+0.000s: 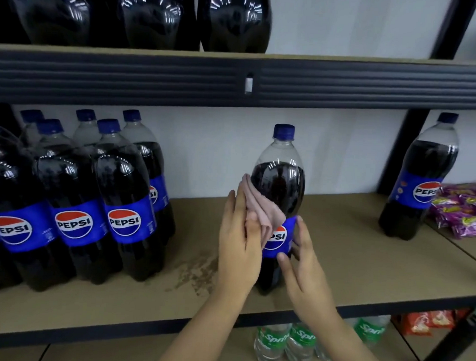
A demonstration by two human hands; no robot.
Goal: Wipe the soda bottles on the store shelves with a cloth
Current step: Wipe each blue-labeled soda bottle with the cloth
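One Pepsi bottle with a blue cap stands upright alone in the middle of the tan shelf. My left hand presses a folded pink cloth against the bottle's left side, over the dark cola and the top of the blue label. My right hand is at the bottle's lower right, fingers spread and touching the label area. The bottle's base is partly hidden behind my hands.
A group of several Pepsi bottles stands at the left of the same shelf. Another Pepsi bottle stands at the right, beside purple snack packs. A stained patch marks the shelf. Sprite bottles sit below; dark bottles above.
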